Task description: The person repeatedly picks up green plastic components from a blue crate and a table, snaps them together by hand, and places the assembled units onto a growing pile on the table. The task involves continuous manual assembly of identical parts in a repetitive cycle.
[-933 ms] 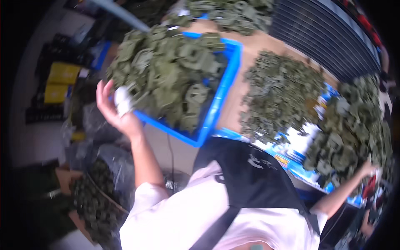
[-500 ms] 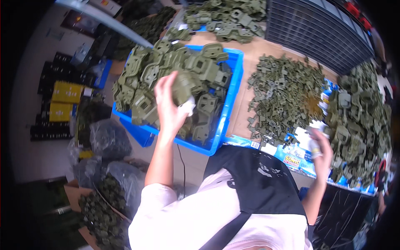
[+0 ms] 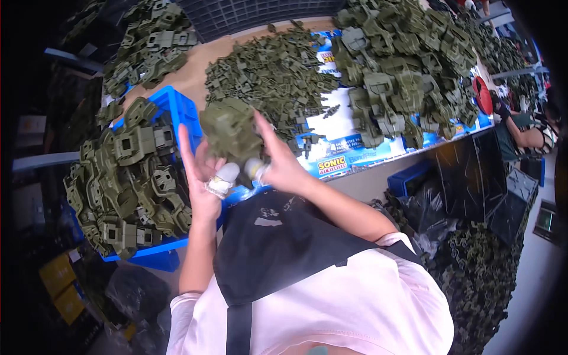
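An olive-green moulded plastic part, blurred by motion, is held up between my two hands in front of my apron. My left hand supports its lower left side, with one finger stretched up away from it. Along its right edge lie the fingers of my right hand, and that thumb is low by its bottom end. White coverings wrap both thumbs. Just left of my hands, a blue bin is heaped with similar olive-green parts.
Beyond my hands, small green pieces lie piled on cardboard. Larger green parts are heaped to the right, over blue-and-white printed sheeting. A dark ribbed crate stands behind. Black bins are lower right; another person is far right.
My view has swung to the right. The left hand has brought the part away from the heaped blue bin, and my right hand has come from the sheeting's edge to meet it.
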{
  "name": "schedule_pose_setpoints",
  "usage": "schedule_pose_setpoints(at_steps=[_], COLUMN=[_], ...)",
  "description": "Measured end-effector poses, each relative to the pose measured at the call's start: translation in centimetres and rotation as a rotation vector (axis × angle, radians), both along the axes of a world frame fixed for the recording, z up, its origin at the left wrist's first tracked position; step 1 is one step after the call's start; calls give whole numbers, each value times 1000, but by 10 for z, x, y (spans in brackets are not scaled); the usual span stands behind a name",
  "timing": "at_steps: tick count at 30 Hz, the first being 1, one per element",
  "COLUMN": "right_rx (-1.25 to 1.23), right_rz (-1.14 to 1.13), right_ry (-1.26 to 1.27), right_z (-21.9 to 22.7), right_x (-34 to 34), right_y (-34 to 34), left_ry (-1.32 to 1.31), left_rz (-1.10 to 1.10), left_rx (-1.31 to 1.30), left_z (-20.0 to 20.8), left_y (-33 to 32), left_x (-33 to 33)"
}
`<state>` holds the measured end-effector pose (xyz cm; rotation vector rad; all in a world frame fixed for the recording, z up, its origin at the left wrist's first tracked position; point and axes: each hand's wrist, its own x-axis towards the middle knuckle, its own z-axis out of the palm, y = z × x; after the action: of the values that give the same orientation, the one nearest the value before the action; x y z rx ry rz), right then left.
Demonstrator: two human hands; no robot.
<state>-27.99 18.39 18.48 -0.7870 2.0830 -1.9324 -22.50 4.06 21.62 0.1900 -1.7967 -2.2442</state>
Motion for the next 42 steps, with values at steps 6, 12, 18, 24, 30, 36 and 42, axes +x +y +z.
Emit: schedule_pose_setpoints(at_steps=[6,12,18,24,30,36,42], right_rx=[-249,-101,59,325,858,1411,1099], right_rz=[128,236,63,-160,-382,-68,276], right_ry=[-815,-576,-110,-240,358,863,645], right_z=[-44,-32,-42,-76,-114,-170,-68], right_x=[6,16,8,-45,-109,-124,-35], right_y=[13,36,27,57,89,158,130], left_ry=[-310,-265,-242,-360,-301,-482,-708], left_rz=[-426,-197,-221,-76,-241,-143,-221], left_rx=[101,-174,-309,477,555,661,575], left_z=[-51,-48,-44,-58,-51,-71,-68], left_y=[-15,10,2,-63,-54,-55,-63], left_x=[20,24,8,5,11,-4,-9])
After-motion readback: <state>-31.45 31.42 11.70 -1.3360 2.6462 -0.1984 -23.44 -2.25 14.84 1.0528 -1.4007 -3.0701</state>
